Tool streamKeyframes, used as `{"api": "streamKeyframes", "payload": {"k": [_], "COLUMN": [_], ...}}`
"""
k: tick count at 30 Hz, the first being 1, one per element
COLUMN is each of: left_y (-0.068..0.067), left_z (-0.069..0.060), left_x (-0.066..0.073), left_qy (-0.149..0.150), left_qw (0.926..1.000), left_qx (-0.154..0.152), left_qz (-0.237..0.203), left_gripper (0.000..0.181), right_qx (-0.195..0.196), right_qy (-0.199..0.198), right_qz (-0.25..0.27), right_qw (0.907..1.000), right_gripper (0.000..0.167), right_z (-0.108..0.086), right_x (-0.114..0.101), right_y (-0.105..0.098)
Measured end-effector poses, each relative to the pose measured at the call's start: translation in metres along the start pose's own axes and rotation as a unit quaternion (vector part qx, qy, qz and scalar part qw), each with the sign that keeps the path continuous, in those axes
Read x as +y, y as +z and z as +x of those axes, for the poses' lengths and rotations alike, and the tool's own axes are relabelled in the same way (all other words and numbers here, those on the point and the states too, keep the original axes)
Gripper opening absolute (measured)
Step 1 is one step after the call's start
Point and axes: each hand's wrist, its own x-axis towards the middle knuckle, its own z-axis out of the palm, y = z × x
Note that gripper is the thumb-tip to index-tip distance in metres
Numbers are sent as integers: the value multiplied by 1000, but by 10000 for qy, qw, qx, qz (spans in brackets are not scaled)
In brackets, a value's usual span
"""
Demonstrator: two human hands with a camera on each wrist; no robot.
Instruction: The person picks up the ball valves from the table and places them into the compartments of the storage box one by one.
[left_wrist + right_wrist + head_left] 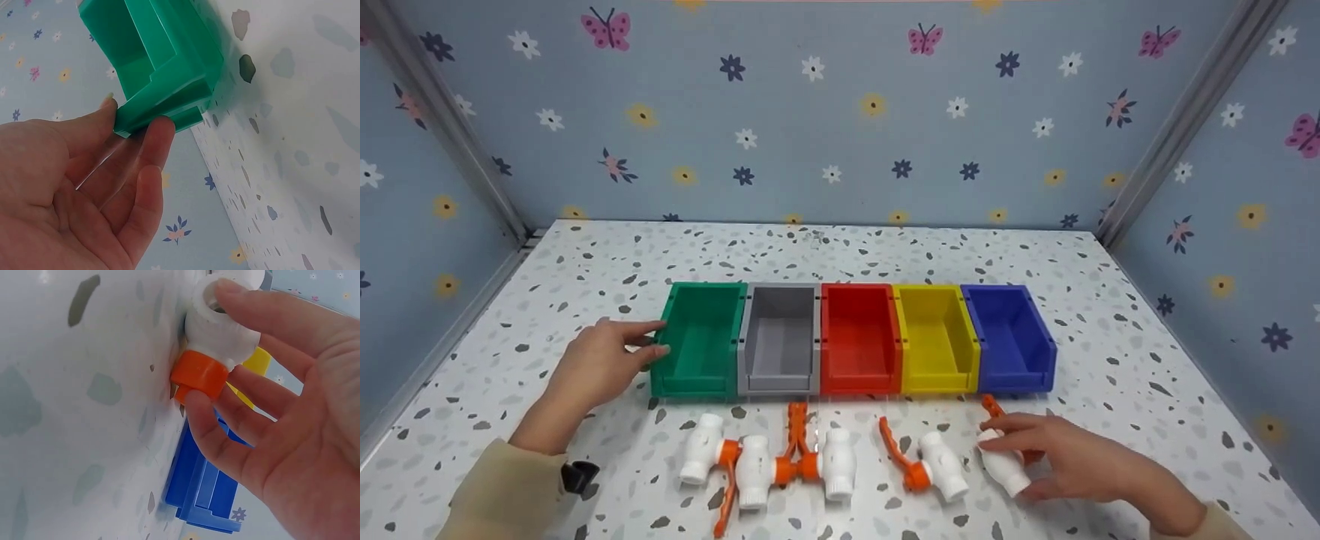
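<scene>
My left hand (598, 364) pinches the left edge of the green bin (695, 385), which stands at the left end of a row of bins. In the left wrist view, thumb and fingers meet at the green bin's (169, 93) edge. At the right, my right hand (1081, 459) grips a white ball valve (1003, 463) with an orange handle, in front of the blue bin (1017, 381). The right wrist view shows the thumb at the open pipe end of this ball valve (208, 332) and a fingertip against its orange part.
Between the hands lie several more white ball valves with orange handles, such as one ball valve (943, 466) beside the held one. Grey (778, 384), red (861, 384) and yellow (940, 382) bins fill the row's middle. Flower-patterned panels (840, 112) enclose the speckled table (840, 255).
</scene>
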Motion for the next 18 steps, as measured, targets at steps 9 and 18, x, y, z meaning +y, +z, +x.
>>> {"api": "streamKeyframes", "payload": {"k": [9,18], "left_y": [0,-1], "left_z": [0,0], "left_x": [-1,-2], "left_qy": [49,40], "left_qw": [10000,10000], "left_qx": [-6,-16], "left_qz": [12,-11], "left_gripper": [50,50], "right_qx": [133,329], "right_qy": [59,-129], "right_qz": [86,453], "right_qw": [9999,9983], "right_gripper": [60,60], "right_z": [0,-4], "right_x": [-2,-3], "right_y": [0,-6]}}
